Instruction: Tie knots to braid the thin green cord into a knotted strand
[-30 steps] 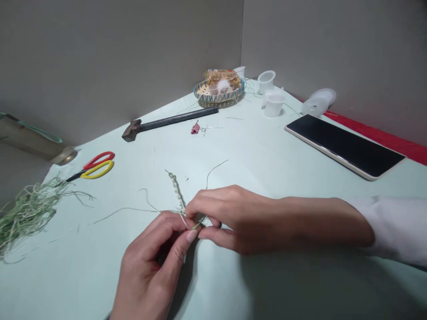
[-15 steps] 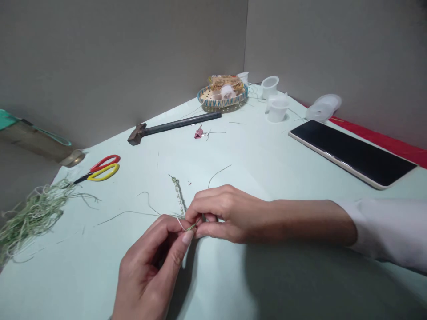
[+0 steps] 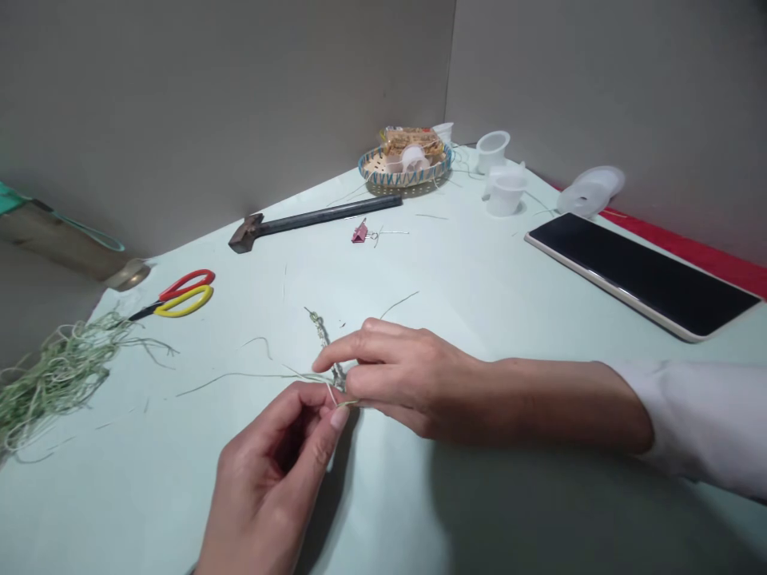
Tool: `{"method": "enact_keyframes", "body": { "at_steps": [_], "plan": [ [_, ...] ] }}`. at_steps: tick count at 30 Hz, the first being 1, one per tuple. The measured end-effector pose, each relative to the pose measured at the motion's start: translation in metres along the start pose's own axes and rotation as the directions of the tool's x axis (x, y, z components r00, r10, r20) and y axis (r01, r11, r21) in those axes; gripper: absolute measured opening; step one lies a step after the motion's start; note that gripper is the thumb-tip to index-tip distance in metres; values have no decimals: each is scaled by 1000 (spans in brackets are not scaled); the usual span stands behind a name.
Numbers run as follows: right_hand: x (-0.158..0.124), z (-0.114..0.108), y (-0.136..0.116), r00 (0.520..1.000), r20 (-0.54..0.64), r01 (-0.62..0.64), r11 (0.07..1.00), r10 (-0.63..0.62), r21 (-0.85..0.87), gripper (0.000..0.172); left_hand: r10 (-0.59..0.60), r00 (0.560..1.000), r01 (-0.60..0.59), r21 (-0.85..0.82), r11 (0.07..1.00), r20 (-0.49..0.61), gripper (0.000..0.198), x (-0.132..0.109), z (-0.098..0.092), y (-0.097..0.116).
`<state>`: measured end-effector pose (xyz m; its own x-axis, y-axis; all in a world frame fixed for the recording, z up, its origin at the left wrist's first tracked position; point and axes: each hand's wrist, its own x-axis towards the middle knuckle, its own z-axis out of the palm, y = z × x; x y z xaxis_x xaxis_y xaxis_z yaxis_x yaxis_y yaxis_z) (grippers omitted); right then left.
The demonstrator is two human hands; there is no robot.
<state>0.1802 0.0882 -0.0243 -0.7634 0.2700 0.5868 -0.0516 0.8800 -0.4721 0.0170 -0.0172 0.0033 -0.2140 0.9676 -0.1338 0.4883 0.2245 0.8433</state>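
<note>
A narrow braided cord [image 3: 321, 331], pale green and white, runs from the table towards my fingertips. My left hand [image 3: 281, 455] pinches thin green and white strands at its lower end between thumb and index finger. Beside it, my right hand [image 3: 401, 371] is closed over the same end, its index finger stretched across the braid. The strands between its thumb and fingers are partly hidden. One loose green thread [image 3: 233, 375] trails left from the work, and another thread end [image 3: 400, 303] sticks out beyond my right hand.
Scissors [image 3: 187, 301] and a heap of green strands [image 3: 57, 383] lie at the left. Further back are a hammer [image 3: 323, 216], a pink binder clip [image 3: 359, 232] and a small basket [image 3: 404, 177]. Plastic cups [image 3: 504, 196], white spools [image 3: 590, 192] and a phone [image 3: 644, 271] are at the right.
My right index finger has lifted and reached left across the braid, while its other fingers stay at the strands. My left hand keeps its pinch. The view has shifted slightly.
</note>
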Motion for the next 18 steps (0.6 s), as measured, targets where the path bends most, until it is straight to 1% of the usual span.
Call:
{"method": "enact_keyframes", "body": {
  "at_steps": [3,7,11,13,15,16,18],
  "plan": [
    [1,0,0,998,34,49,998,-50,37,23,-22,1000,22,-6,1000,15,17,0,1,-1],
    [2,-3,0,997,63,42,999,-42,0,20,-35,999,34,29,999,27,19,-1,0,-1],
    [2,-5,-2,996,79,47,998,-44,-34,19,16,1000,-16,55,998,6,18,0,-1,0],
    [2,-6,-4,993,114,-18,999,21,-35,13,55,998,-53,85,995,-18,18,1,-1,0],
    [3,-6,-6,975,167,-152,988,150,-3,5,86,996,-81,123,989,-38,19,1,0,-1],
    [3,-7,-6,959,187,-225,974,215,34,4,101,994,-95,145,985,-36,20,1,0,-1],
    [5,-8,-7,928,219,-338,929,302,152,12,150,989,-145,193,970,-13,19,1,-1,-3]
  ]
}}
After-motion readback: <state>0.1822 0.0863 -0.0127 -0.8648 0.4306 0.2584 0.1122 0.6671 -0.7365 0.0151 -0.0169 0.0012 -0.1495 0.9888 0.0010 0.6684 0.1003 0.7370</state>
